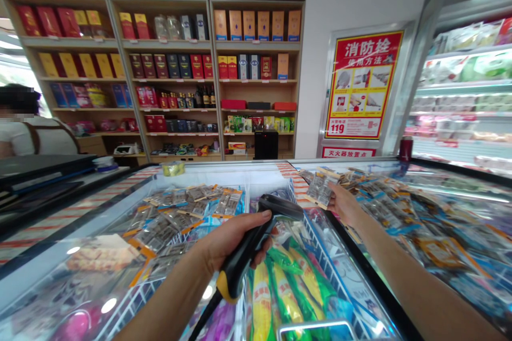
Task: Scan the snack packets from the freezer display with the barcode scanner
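Note:
My left hand (236, 239) is wrapped round the handle of a black barcode scanner (280, 206) with a yellow-tipped base, its head turned to the right. A cable runs down from the handle. My right hand (341, 201) pinches a small clear snack packet (319, 187) with printed text, just right of the scanner's head. Beyond that hand lies a heap of similar packets (384, 205) on the right glass lid. Another pile of packets (192, 207) rests at the left. Green bags of corn (280, 293) show in the freezer beneath the scanner.
White wire dividers (328, 266) and a black lid rail (360, 266) cross the freezer. A tape roll (173, 168) sits on the far rim. Shelves of boxes (172, 66) and a refrigerated case (464, 90) stand behind. Another person (36, 133) is at far left.

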